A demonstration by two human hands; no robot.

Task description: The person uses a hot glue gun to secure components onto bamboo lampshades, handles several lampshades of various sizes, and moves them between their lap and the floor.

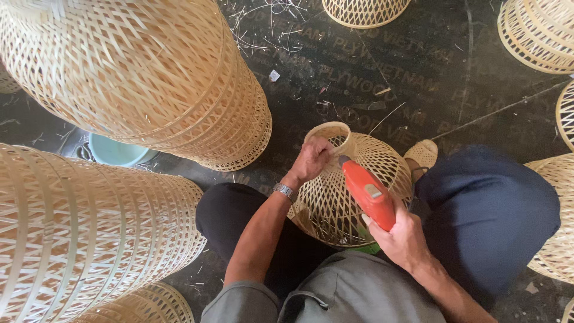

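Observation:
A woven bamboo lampshade (353, 197) lies on its side between my knees on the dark floor. My left hand (311, 160), with a metal watch on the wrist, grips its narrow ring end (327, 128). My right hand (402, 239) is closed around an orange glue gun (368, 192). The gun's nozzle points at the shade's neck, just right of my left fingers.
Tall stacks of the same woven shades stand at the left (137, 78) and lower left (84, 233). More shades line the top (365, 11) and right edges (538, 33). A pale blue bowl (116, 152) sits behind the stack. Bamboo scraps litter the dark plywood floor (359, 78).

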